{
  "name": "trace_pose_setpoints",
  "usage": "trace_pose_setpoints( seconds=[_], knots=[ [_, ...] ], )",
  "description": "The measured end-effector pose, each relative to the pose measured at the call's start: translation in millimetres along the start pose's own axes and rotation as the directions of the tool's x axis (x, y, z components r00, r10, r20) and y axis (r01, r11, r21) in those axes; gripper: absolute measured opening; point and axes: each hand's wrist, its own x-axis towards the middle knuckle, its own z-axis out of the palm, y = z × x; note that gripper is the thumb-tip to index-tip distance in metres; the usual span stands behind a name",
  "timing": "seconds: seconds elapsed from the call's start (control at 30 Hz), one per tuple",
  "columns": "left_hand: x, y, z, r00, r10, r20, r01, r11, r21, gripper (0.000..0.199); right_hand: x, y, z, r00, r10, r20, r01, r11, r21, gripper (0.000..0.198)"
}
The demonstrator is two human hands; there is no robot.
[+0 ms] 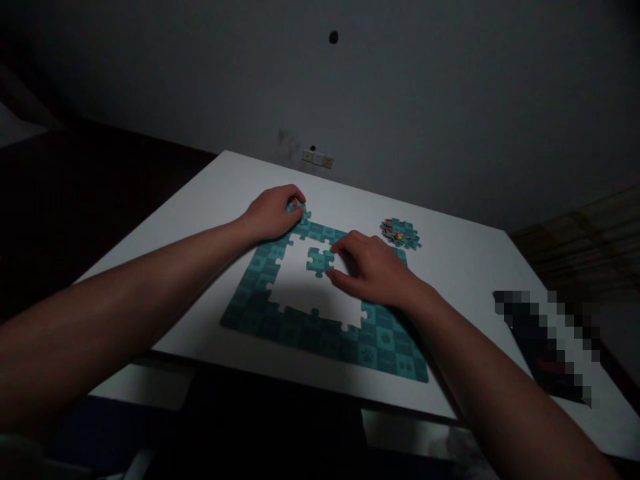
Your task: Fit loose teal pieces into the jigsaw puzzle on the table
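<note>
A teal checkered jigsaw puzzle (295, 330) lies on the table as a joined border around a bare white middle. Inside that gap is a loose teal puzzle piece (319, 261). My right hand (373, 267) reaches in from the right, thumb and index fingertips at the piece's right edge, seemingly pinching it. My left hand (274, 210) is curled beyond the puzzle's far left corner, with thumb and fingers closed around teal puzzle pieces (304, 215). How many pieces it covers is hidden.
A heap of puzzle pieces (400, 233) sits past the puzzle's far right corner. The white table (210, 193) bears a dark flat object (535, 353), partly pixelated, on the right. Behind stands a grey wall with sockets (317, 159).
</note>
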Motion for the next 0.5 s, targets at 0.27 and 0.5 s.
trace_pose_setpoints(
  seconds=[0.27, 0.5],
  knots=[
    [-0.3, 0.8, 2.9, 1.000, -0.002, 0.002, 0.002, 1.000, -0.002, 0.033, -0.9, -5.0, -4.6, 1.000, -0.003, -0.011, 0.003, 0.999, -0.044, 0.035],
    [-2.8, 4.7, 2.0, 1.000, -0.011, 0.027, 0.011, 1.000, -0.008, 0.031, 11.3, -17.1, -10.2, 0.998, 0.057, 0.032, -0.055, 0.997, -0.053, 0.029]
  ],
)
